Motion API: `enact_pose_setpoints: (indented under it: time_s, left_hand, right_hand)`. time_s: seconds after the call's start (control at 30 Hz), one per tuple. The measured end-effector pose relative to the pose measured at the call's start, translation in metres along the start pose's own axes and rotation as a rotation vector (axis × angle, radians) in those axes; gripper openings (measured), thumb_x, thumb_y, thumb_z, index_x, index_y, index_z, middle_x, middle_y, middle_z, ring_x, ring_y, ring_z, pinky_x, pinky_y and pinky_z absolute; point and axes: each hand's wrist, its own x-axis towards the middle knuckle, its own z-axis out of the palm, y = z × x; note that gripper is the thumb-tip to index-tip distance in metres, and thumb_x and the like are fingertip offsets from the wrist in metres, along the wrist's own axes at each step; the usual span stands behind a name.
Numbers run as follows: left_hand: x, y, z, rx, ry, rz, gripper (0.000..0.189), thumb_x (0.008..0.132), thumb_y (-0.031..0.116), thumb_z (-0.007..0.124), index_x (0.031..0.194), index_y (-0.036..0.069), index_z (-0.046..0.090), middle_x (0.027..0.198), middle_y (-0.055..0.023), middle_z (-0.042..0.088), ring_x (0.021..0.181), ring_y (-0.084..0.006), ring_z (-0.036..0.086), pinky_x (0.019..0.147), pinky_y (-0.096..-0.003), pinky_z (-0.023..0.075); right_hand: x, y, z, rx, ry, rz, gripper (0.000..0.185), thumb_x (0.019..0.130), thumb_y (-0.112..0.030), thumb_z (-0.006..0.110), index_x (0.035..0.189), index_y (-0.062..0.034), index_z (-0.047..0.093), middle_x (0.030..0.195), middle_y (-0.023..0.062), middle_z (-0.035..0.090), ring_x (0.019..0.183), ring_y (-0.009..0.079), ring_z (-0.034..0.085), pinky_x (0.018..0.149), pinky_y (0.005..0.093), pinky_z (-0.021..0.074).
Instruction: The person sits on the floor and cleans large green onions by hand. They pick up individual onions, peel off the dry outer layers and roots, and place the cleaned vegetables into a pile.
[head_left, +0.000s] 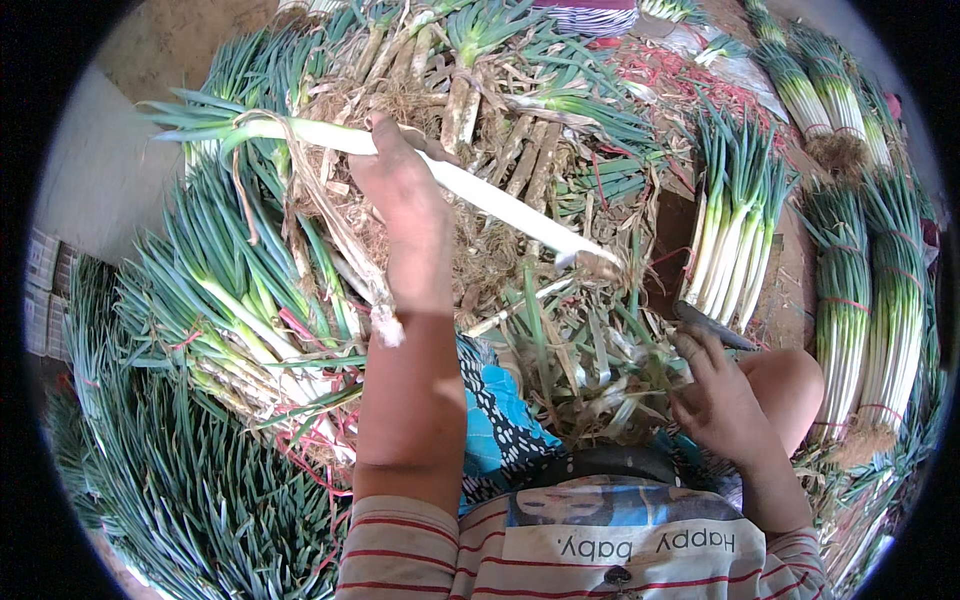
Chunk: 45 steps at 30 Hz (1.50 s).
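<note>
My left hand is wrapped around the white stalk of a long Welsh onion, held aslant over the heap. Its green leaves point to the upper left and its brown root end to the lower right. A withered strip of outer leaf hangs from near its green top, passing beside my wrist. Close to my right knee, my right hand is low with fingers apart. Nothing is plainly held in it. Blurred leaf scraps lie near its fingertips.
Unpeeled onions with soil on their stalks lie ahead. Peeled onions lean on a dark-edged support at right. Tied bundles line the far right. Piled onions and red ties are at left.
</note>
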Motion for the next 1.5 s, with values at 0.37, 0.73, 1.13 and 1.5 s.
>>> enact_pose_setpoints:
  time_s: [0.37, 0.73, 1.13, 1.5]
  left_hand:
    - [-0.037, 0.001, 0.027, -0.003, -0.001, -0.099, 0.026, 0.092, 0.03, 0.036, 0.086, 0.005, 0.037, 0.058, -0.0049, 0.041, 0.04, -0.015, 0.04, 0.035, -0.0278, 0.0361]
    - [-0.009, 0.008, 0.011, 0.054, -0.015, -0.029, 0.024, 0.093, 0.025, 0.034, 0.08, 0.004, 0.031, 0.056, -0.0044, 0.041, 0.039, -0.0129, 0.044, 0.035, -0.0243, 0.0385]
    - [-0.054, 0.009, 0.029, 0.281, -0.167, -0.016, 0.034, 0.088, 0.032, 0.048, 0.079, 0.0, 0.041, 0.06, -0.0067, 0.05, 0.056, -0.013, 0.049, 0.052, -0.0273, 0.0407]
    - [-0.102, -0.015, 0.027, 0.606, -0.718, -0.03, 0.03, 0.088, 0.029, 0.048, 0.082, -0.001, 0.051, 0.062, -0.0122, 0.052, 0.054, -0.0211, 0.054, 0.049, -0.034, 0.0405]
  right_hand:
    - [0.087, -0.033, 0.013, -0.097, 0.519, -0.428, 0.048, 0.068, 0.0, 0.058, 0.114, -0.0118, 0.052, 0.104, 0.0144, 0.054, 0.09, 0.0306, 0.054, 0.076, 0.0383, 0.0423]
    - [0.072, -0.022, 0.003, 0.321, 0.498, -0.558, 0.021, 0.071, 0.0, 0.058, 0.09, -0.0073, 0.054, 0.084, 0.0097, 0.06, 0.073, 0.026, 0.057, 0.062, 0.0364, 0.042]
    - [0.022, 0.027, -0.031, 0.326, 0.346, 0.046, 0.037, 0.084, -0.016, 0.053, 0.115, 0.0029, 0.044, 0.106, 0.0188, 0.049, 0.1, 0.0276, 0.05, 0.087, 0.0331, 0.0382]
    - [0.072, -0.005, -0.052, 0.857, -0.165, 0.085, 0.048, 0.084, -0.015, 0.057, 0.124, -0.0023, 0.035, 0.072, 0.0025, 0.05, 0.059, 0.0076, 0.047, 0.051, 0.0232, 0.0388]
